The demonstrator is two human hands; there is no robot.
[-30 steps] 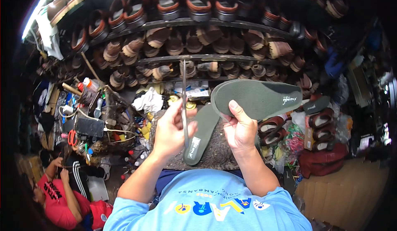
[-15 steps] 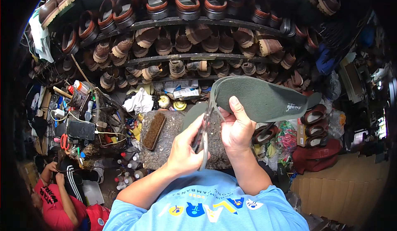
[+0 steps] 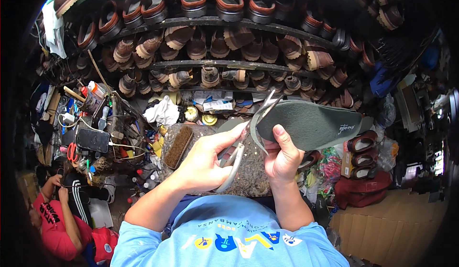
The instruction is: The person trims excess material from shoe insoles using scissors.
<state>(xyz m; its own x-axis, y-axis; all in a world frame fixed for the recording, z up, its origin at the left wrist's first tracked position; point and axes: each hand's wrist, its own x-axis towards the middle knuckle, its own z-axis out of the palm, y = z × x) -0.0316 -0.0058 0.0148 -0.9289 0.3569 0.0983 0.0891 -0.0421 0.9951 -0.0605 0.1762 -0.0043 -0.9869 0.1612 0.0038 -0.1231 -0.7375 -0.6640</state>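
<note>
My left hand (image 3: 210, 159) is closed around the handles of a large pair of scissors (image 3: 237, 158), whose blades point up and away, spread a little apart at the tips. Between those blades runs the rounded end of a dark green insole (image 3: 311, 123), where a narrow curved strip stands off from the edge. My right hand (image 3: 283, 157) pinches this insole near that end, thumb on top and fingers underneath. Another layer of the same green shows along its far right rim. Partly hidden behind my left hand is another dark green piece (image 3: 228, 126).
Under my hands stands a worn, rough block (image 3: 191, 145) with a brown bristle brush (image 3: 179, 147) on it. Shelves (image 3: 205, 65) of brown shoes rise ahead. At left lie a phone (image 3: 92, 138) and red-handled scissors (image 3: 72, 152); a person in red (image 3: 62, 228) sits lower left.
The scissors have swung so their blades show spread apart beyond the insole's end. My right hand and the insole have shifted slightly right and nearer. The whole view has also moved a little.
</note>
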